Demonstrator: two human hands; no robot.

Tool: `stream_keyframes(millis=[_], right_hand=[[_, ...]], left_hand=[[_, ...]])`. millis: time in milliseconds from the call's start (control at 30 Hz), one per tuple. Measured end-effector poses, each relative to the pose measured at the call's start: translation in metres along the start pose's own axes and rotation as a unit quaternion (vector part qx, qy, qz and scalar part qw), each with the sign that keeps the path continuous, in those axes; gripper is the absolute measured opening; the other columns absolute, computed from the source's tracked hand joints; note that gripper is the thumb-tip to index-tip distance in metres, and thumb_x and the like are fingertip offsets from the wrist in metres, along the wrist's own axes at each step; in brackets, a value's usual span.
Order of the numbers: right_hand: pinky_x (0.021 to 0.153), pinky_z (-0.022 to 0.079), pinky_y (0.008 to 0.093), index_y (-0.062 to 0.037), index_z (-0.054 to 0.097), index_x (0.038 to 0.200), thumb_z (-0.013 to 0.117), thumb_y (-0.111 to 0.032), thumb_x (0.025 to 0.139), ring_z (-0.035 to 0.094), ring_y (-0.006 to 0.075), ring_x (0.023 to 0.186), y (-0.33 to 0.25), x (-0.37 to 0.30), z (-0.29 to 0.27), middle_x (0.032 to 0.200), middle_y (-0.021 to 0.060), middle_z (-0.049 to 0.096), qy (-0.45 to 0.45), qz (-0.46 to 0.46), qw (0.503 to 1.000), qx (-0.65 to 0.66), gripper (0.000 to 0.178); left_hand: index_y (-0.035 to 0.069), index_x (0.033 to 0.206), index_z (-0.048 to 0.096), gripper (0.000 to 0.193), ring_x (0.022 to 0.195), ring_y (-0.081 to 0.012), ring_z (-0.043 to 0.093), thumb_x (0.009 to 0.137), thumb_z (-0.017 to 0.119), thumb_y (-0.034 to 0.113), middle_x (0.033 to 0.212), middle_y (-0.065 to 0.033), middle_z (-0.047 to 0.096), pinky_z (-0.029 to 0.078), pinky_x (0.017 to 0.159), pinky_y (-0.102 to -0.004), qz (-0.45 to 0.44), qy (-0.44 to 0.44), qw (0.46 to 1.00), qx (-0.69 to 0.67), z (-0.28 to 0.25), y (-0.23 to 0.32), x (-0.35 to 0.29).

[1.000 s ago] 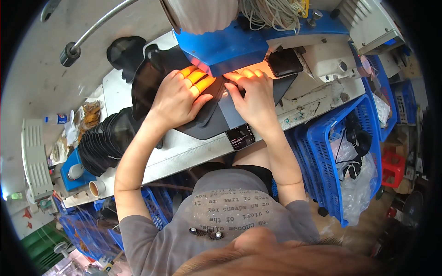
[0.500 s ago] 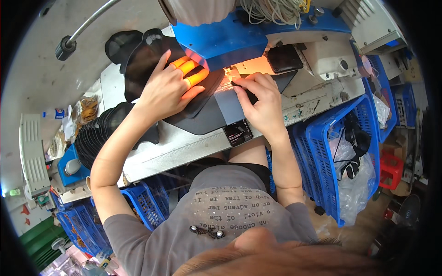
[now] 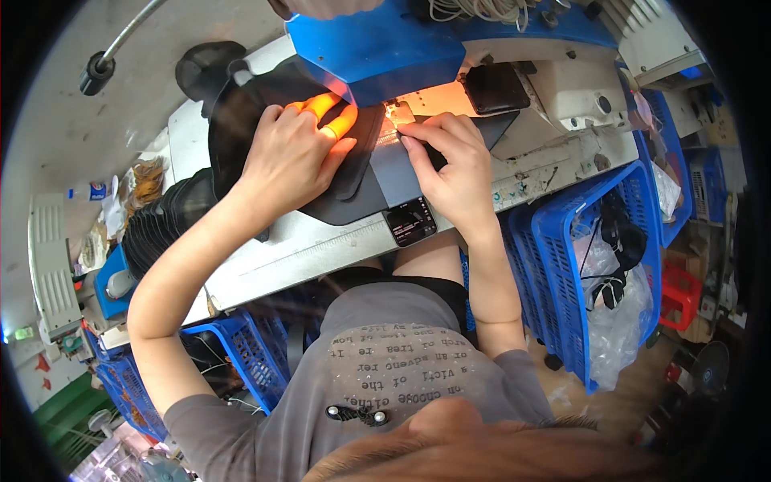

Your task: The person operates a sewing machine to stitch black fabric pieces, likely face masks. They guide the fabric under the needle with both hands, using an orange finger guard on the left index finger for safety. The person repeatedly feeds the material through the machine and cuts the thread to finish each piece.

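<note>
Fingers (image 3: 442, 135) of right hand (image 3: 462, 177) pinched nearly together, contents unclear — flatter a second ago, so perhaps finer handling; fingers of left hand (image 3: 289, 157) loosely bent, pressing black sheets (image 3: 341, 210) — spread on pale desk (image 3: 269, 271) before blue machine head (image 3: 381, 60).

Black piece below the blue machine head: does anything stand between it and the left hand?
Nothing visible does. The left hand lies over the black piece, its yellow-covered fingers by the blue machine head; the right hand is off to the right.
</note>
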State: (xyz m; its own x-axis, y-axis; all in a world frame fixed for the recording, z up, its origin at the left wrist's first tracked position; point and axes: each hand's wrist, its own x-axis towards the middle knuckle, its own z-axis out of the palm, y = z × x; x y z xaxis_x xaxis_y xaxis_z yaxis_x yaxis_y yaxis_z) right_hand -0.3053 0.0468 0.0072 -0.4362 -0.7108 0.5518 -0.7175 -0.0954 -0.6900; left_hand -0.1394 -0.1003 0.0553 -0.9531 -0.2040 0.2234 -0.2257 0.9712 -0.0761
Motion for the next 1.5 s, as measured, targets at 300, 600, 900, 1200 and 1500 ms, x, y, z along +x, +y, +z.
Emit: stream_keyframes(millis=[300,600,900,1200,1500], right_hand=[[0.074,0.047,0.0364,-0.0067,0.074,0.088,0.072,-0.01,0.079,0.059,0.0253,0.08,0.001,0.002,0.001,0.08,0.0055,0.064,0.009,-0.015,1.0,-0.001,0.01],[0.073,0.047,0.0363,-0.0066,0.074,0.087,0.072,-0.01,0.078,0.059,0.025,0.079,0.001,0.001,0.0,0.08,0.0052,0.064,0.007,-0.019,1.0,-0.007,0.01],[0.074,0.046,0.0364,-0.0076,0.074,0.087,0.072,-0.01,0.078,0.059,0.0248,0.079,0.001,0.001,0.002,0.08,0.0044,0.064,0.011,-0.019,1.0,-0.013,0.009],[0.08,0.041,0.038,-0.0107,0.073,0.09,0.077,-0.021,0.075,0.057,0.0238,0.085,-0.01,0.002,0.0,0.08,0.0028,0.06,-0.035,-0.05,0.996,-0.061,0.018],[0.078,0.046,0.0405,-0.0028,0.069,0.083,0.072,-0.01,0.077,0.061,0.0309,0.083,-0.011,0.012,-0.005,0.081,0.0098,0.063,-0.123,-0.07,0.987,-0.073,0.01]], left_hand=[[0.007,0.111,0.07,0.029,0.076,-0.0289,0.057,0.088,0.066,0.024,0.094,-0.0134,0.062,0.045,0.07,-0.0388,-0.127,0.079,0.988,0.021,0.011,0.05,0.0],[0.008,0.112,0.071,0.031,0.077,-0.0298,0.059,0.087,0.066,0.025,0.096,-0.0151,0.063,0.046,0.071,-0.0396,-0.144,0.093,0.985,0.027,0.018,0.05,0.003],[0.007,0.116,0.069,0.033,0.085,-0.0347,0.061,0.087,0.065,0.023,0.106,-0.0183,0.064,0.048,0.075,-0.0406,-0.142,0.079,0.987,0.005,0.016,0.043,-0.003],[0.009,0.121,0.066,0.04,0.103,-0.0348,0.06,0.084,0.068,0.022,0.119,-0.0148,0.061,0.044,0.083,-0.0409,-0.127,0.087,0.987,-0.041,0.004,0.079,-0.039],[0.012,0.117,0.07,0.04,0.106,-0.0306,0.06,0.079,0.068,0.025,0.118,-0.0114,0.063,0.043,0.084,-0.0379,-0.147,0.151,0.977,-0.04,0.023,0.087,-0.043]])
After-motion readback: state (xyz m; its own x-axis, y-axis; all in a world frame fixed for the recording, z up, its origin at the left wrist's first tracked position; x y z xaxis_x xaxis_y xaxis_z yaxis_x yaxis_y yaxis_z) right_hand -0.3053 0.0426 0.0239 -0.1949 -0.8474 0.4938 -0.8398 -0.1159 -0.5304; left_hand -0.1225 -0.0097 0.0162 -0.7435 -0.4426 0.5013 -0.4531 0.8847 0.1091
